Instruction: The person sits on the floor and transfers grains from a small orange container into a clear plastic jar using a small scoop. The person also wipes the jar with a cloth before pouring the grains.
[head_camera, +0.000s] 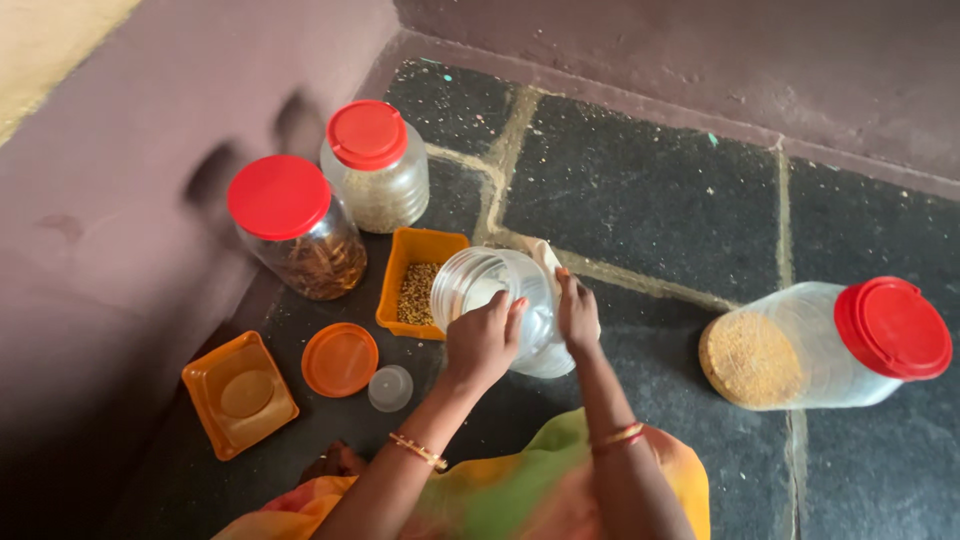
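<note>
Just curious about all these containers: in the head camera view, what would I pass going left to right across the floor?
Square orange plastic lid → round orange lid → small clear cap → open clear plastic jar held by both hands → clear red-lidded jar of yellow grain, lying sideways.

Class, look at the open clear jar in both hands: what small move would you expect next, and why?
Probably a further wipe inside: the left hand is at the open clear jar, the right hand steadies it with a pale cloth, and the orange lid lies off.

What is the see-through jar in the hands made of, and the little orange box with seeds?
The open jar looks like clear plastic: you see through its thin, glossy wall. The orange box looks like shiny moulded plastic, smooth with rounded corners. Glass can't be fully ruled out for the jar.
</note>
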